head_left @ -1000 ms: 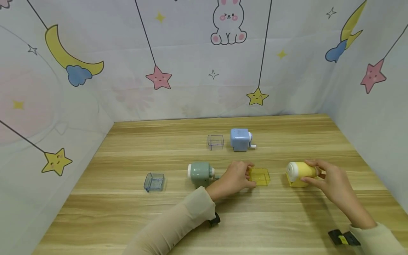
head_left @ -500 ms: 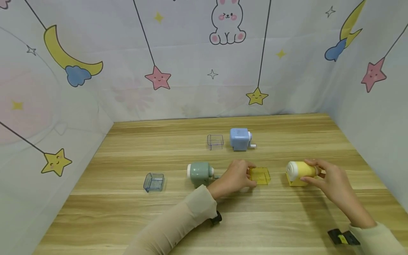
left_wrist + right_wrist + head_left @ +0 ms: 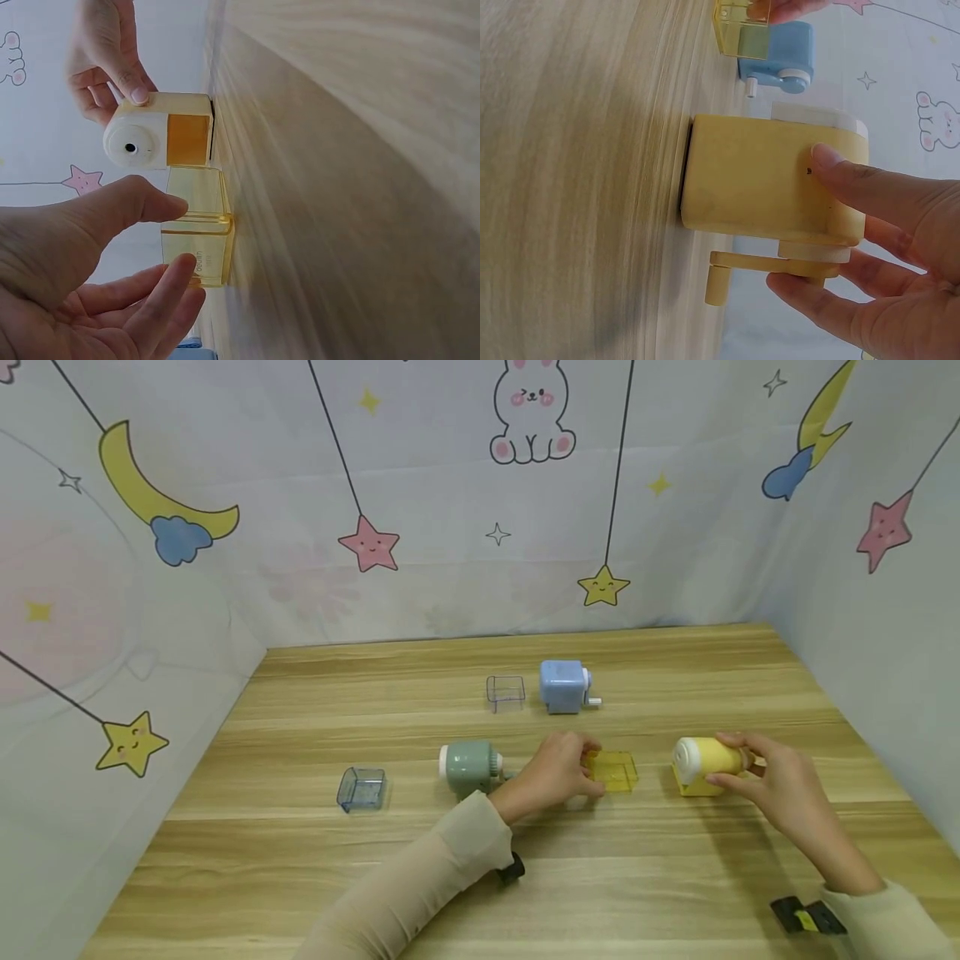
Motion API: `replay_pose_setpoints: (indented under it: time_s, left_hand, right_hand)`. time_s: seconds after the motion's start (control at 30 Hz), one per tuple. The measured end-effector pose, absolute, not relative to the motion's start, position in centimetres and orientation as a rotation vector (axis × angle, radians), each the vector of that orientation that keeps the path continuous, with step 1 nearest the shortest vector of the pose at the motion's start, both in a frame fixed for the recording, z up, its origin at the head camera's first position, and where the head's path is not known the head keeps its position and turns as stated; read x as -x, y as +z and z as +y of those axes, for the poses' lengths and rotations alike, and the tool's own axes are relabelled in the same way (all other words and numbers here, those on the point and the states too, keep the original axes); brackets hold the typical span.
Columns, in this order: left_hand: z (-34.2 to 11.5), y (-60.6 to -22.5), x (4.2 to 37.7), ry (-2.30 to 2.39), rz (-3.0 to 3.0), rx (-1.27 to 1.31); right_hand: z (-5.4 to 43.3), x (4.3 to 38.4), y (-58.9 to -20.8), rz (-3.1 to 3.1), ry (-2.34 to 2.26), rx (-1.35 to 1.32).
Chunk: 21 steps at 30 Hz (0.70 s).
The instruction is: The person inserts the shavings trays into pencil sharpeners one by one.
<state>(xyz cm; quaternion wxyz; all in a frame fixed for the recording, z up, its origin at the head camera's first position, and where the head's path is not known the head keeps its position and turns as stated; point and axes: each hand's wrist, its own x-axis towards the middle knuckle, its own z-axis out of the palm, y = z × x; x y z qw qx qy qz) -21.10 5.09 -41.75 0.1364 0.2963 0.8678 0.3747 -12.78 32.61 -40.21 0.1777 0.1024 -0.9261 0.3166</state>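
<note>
My left hand (image 3: 553, 770) pinches a clear yellow shavings drawer (image 3: 615, 772) low at the tabletop, thumb on one side and fingers on the other. In the left wrist view the open-topped drawer (image 3: 196, 247) lies between thumb and fingertips. To its right, my right hand (image 3: 783, 789) grips a yellow crank pencil sharpener (image 3: 708, 762) standing on the table. The white front of the sharpener (image 3: 135, 142), with its pencil hole, faces the drawer. In the right wrist view my thumb presses one side of the body, and my fingers are by the crank (image 3: 757, 264).
A green crank sharpener (image 3: 470, 764) stands beside my left wrist, partly hidden by it. Farther back are a blue sharpener (image 3: 562, 685) and a clear drawer (image 3: 506, 690). A bluish clear drawer (image 3: 363, 790) sits at the left. Printed cloth walls (image 3: 442, 585) border the wooden table (image 3: 637, 877).
</note>
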Motion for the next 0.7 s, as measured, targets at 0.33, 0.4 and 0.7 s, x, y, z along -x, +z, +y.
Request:
replay_pose_setpoints:
  time_s: [0.33,0.4,0.7]
  left_hand:
    - [5.2,-41.78,21.34,1.175,2.448,-0.785]
    - [5.22,-41.79,21.37,1.182,2.44,-0.777]
    - [5.32,-41.74,21.49,1.18,2.438,-0.805]
  right_hand:
    - [32.5,12.72,-40.03,-2.624,0.905,-0.287]
    - [32.48,12.67,-40.0,-2.625,0.901,-0.283]
    - [32.43,12.64,-40.06,-2.616,0.882,-0.279]
